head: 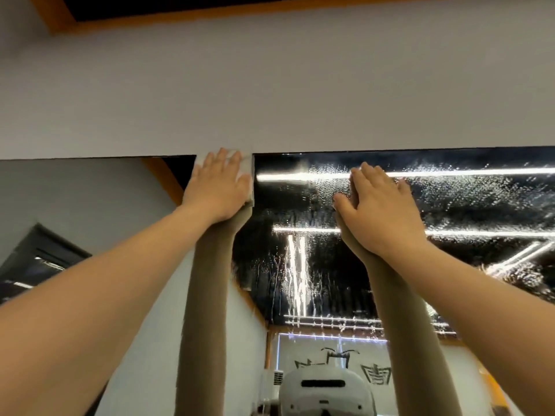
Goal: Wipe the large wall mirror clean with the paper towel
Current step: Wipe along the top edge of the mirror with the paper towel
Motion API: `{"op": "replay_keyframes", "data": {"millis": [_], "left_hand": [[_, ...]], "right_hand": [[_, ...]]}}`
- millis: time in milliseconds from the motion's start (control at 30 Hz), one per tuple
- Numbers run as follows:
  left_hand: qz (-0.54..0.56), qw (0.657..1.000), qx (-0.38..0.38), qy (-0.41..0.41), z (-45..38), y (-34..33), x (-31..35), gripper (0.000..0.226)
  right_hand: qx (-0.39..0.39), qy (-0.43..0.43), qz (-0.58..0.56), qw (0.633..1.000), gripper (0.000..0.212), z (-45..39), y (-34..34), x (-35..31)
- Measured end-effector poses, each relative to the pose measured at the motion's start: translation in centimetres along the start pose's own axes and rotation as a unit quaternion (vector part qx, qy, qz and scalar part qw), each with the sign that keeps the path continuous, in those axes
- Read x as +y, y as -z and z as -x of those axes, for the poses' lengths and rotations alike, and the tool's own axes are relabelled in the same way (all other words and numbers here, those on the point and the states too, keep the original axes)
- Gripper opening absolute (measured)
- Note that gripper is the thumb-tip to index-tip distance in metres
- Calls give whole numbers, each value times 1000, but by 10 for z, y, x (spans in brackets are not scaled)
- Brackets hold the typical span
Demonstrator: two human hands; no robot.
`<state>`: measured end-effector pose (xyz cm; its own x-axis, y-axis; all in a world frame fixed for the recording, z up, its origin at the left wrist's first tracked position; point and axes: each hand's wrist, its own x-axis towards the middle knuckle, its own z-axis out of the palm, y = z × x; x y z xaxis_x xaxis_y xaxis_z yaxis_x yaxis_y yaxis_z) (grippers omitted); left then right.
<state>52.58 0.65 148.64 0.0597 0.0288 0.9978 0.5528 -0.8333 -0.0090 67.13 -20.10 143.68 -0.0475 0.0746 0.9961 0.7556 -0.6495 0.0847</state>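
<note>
Our two bare arms are the closest things, and they reach up and away toward the big wall mirror (420, 205). Our left hand (217, 184) lies flat with its fingers straight and spread. It presses the white paper towel (247, 172) against the glass, right at the top edge of the mirror. We only see bits of the towel peeking out past the fingers and along the right side of the hand. The hand is not clenched; it just pushes the towel flat.

Our right hand (380, 208) is flat too, fingers straight and close together, palm on the glass. It holds nothing. It sits to the right of the left hand, a little lower, and the two hands do not touch.

The mirror is wet to the right of the towel, with lots of small drops and some drips running down. Long bright lights shine in the glass. Above the mirror is a plain grey wall (270, 94).
</note>
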Motion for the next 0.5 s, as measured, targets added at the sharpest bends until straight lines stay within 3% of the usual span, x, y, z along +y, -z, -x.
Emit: {"op": "replay_keyframes", "data": {"millis": [267, 500], "left_hand": [[20, 998, 11, 55, 7, 5, 49, 59], [36, 998, -12, -42, 7, 3, 121, 61]], "right_hand": [[-11, -3, -2, 1000, 65, 1, 0, 0], [-11, -3, -4, 1000, 65, 0, 2, 0]]}}
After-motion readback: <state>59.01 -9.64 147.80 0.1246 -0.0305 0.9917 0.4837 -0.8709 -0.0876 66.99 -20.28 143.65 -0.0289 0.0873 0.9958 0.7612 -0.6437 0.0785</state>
